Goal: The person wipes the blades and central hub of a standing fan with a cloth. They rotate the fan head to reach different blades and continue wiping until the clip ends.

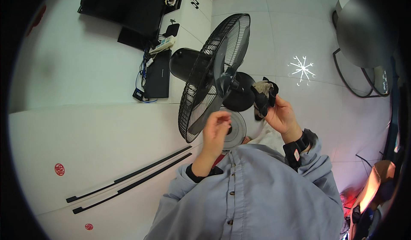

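Observation:
A black pedestal fan (192,66) stands in front of me, its grey blades (205,121) exposed and its rear wire grille (184,118) behind them. Its round black base (240,95) rests on the floor. My right hand (282,116) grips a crumpled black and beige cloth (265,93) beside the base. Near the lower blade is my left hand (216,132), slightly blurred, its fingers loosely curled with nothing visible in them. Whether it touches the blade is unclear. Below, partly behind my left hand, lies a round front fan grille (238,127).
To the left is a white cabinet (191,31) bearing a television (125,8), a black laptop (157,79), a power strip (163,45) and cables. A tall white door (96,137) has long black handles (151,166). At right are a stool (356,89) and a cardboard box (369,188).

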Action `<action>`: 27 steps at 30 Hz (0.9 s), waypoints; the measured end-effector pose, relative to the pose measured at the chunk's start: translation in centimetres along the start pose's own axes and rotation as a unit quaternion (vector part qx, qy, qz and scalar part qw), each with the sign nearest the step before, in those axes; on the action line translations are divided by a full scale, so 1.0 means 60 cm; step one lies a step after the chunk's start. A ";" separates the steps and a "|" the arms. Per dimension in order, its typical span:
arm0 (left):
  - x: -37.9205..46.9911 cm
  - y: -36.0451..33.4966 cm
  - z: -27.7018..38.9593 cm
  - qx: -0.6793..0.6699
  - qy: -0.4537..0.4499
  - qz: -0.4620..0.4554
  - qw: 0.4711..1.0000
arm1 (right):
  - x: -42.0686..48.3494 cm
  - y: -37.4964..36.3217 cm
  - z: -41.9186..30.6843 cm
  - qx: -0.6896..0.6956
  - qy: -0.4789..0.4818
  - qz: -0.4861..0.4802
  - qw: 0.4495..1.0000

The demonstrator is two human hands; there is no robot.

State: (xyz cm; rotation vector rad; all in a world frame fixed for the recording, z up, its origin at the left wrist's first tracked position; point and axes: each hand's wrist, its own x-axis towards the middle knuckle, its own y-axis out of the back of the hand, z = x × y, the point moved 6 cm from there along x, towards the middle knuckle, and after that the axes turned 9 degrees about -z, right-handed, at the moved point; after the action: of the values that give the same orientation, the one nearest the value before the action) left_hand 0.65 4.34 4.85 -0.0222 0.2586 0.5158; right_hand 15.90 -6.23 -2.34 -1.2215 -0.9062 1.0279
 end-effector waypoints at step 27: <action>0.008 -0.023 0.048 0.042 0.023 -0.111 0.993 | -0.007 -0.012 0.007 -0.553 0.149 0.127 0.810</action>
State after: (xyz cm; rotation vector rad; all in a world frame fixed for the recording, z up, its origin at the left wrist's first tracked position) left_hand 2.42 3.64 7.48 0.0193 0.3197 0.2836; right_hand 15.45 -6.56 -1.57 -2.4569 -1.1347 0.3959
